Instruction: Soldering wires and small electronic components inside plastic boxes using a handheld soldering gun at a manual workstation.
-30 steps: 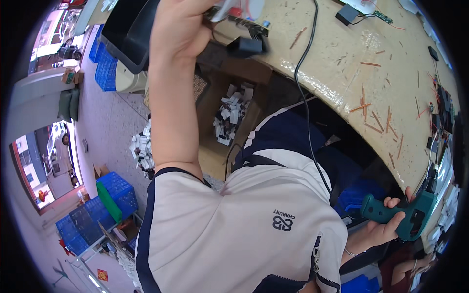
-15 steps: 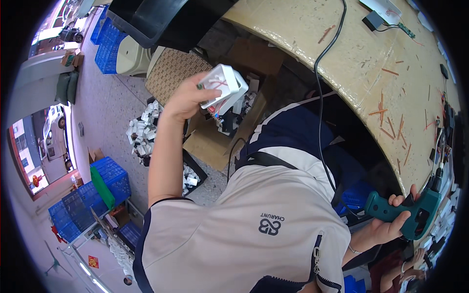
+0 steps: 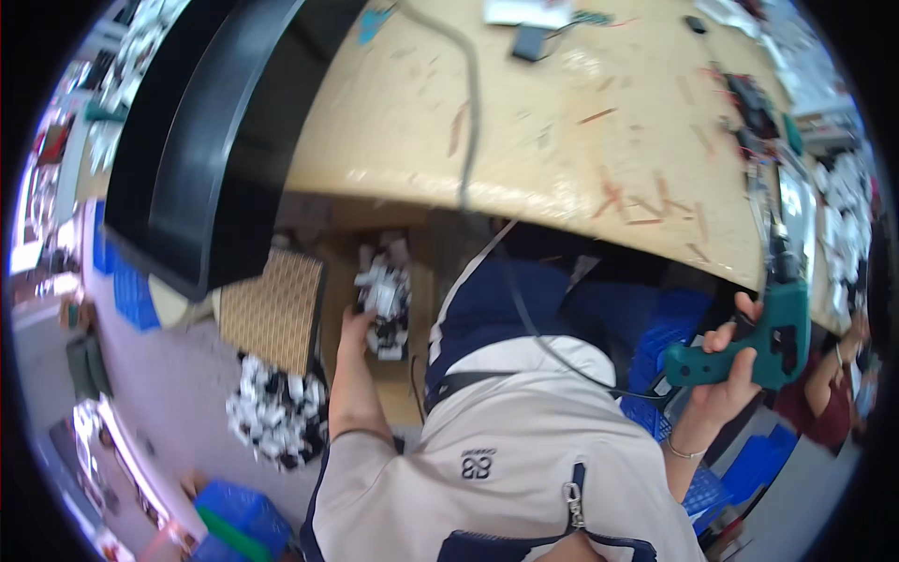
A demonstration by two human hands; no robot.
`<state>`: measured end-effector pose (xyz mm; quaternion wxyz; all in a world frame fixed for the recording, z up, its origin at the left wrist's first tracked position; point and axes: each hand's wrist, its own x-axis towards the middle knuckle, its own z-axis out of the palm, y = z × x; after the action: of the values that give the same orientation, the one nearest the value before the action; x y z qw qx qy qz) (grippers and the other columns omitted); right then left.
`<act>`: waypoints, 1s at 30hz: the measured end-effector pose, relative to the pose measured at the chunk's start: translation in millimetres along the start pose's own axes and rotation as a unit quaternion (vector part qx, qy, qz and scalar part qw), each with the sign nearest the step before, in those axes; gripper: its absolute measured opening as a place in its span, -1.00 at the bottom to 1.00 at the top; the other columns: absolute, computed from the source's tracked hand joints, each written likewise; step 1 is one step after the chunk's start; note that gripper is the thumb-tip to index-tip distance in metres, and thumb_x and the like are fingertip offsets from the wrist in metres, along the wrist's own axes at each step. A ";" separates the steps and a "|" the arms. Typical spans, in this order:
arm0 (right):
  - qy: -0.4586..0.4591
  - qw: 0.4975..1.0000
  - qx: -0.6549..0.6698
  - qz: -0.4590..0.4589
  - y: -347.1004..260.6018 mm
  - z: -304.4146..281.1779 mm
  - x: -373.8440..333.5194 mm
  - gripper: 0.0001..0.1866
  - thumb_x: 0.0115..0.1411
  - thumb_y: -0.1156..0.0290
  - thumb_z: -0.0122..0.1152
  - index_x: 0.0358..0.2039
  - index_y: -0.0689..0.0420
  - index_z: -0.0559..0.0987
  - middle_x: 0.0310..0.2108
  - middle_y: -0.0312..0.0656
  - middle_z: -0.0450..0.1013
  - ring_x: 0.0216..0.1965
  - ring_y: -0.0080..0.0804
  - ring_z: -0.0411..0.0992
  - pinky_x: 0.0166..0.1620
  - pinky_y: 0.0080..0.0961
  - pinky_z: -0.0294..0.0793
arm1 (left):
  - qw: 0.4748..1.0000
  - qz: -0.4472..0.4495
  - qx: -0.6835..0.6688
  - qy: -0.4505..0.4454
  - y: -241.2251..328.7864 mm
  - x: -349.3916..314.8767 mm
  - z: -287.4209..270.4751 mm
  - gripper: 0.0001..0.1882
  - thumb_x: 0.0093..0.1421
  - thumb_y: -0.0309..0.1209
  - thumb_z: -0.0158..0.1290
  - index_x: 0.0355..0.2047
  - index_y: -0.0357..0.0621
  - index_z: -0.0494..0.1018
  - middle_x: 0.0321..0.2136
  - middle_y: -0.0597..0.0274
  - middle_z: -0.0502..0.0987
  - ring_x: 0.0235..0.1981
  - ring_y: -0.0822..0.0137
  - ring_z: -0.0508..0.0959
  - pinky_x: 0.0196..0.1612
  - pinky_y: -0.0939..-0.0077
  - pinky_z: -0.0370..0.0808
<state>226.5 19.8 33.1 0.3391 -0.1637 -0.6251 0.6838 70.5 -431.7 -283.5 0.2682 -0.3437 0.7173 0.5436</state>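
My right hand [image 3: 735, 375] is wrapped round the handle of a teal corded power drill [image 3: 785, 323], whose chuck and bit point toward the table's far side. My left hand [image 3: 356, 326] is down at the left edge of a cardboard box [image 3: 423, 318] below the table. Inside that box lies a heap of white and black plastic parts [image 3: 389, 328]. A white casing [image 3: 382, 296] lies just beyond my left fingers. Blur and small size hide whether those fingers touch or grip it.
The table [image 3: 534, 169] carries brown slivers [image 3: 646, 204], a black cable [image 3: 473, 122] and a small black box with wires [image 3: 529, 42]. A large black bin [image 3: 201, 140] stands at left, near a woven seat [image 3: 272, 309] and a floor pile of white parts [image 3: 276, 412]. Another person's arm [image 3: 829, 379] shows at right.
My left hand has gone from holding up a white casing with wires to down at the cardboard box. My view has swung left; the drill stays in my right hand.
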 end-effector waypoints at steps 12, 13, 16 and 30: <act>0.048 0.981 0.190 0.005 13.7 -26.5 12.5 -0.35 0.14 0.22 0.11 0.12 0.28 0.12 0.07 -0.06 0.16 -0.39 -0.53 0.27 -0.38 -0.63 0.32 | 0.891 0.148 0.071 -0.424 245.2 -197.9 -6.1 -0.62 0.01 -0.56 0.12 -0.13 -0.36 0.38 -0.34 0.05 0.53 -0.39 0.37 0.55 -0.30 0.61 0.47; 0.053 0.980 0.190 -0.001 15.2 -32.0 14.0 -0.36 0.14 0.22 0.10 0.12 0.29 0.11 0.07 -0.07 0.15 -0.39 -0.53 0.27 -0.38 -0.63 0.32 | 0.879 0.235 0.086 -0.406 270.0 -226.3 -1.9 -0.64 0.00 -0.51 0.07 -0.16 -0.37 0.39 -0.31 0.00 0.53 -0.39 0.30 0.56 -0.32 0.53 0.49; 0.041 0.980 0.194 -0.008 17.6 -33.9 24.7 -0.36 0.16 0.24 0.08 0.12 0.30 0.08 0.06 -0.08 0.15 -0.39 -0.54 0.26 -0.37 -0.65 0.31 | 0.781 0.579 0.158 -0.173 331.9 -276.3 -14.6 -0.69 -0.01 -0.56 0.09 -0.20 -0.32 0.42 -0.33 0.15 0.48 -0.36 0.45 0.48 -0.36 0.66 0.42; -0.016 0.978 0.209 0.027 21.6 -35.0 46.0 -0.39 0.20 0.26 0.01 0.16 0.21 0.04 0.11 -0.05 0.12 -0.39 -0.52 0.27 -0.30 -0.61 0.31 | 0.855 0.265 -0.431 -0.116 328.4 -146.5 -132.5 -0.75 0.09 -0.40 0.03 -0.26 -0.31 0.44 -0.29 0.03 0.53 -0.25 0.14 0.53 -0.08 0.24 0.46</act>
<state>210.6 76.8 15.7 0.3376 -0.0952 -0.4694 0.8103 -97.8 -473.2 58.4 0.0205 -0.1563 0.4390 0.8845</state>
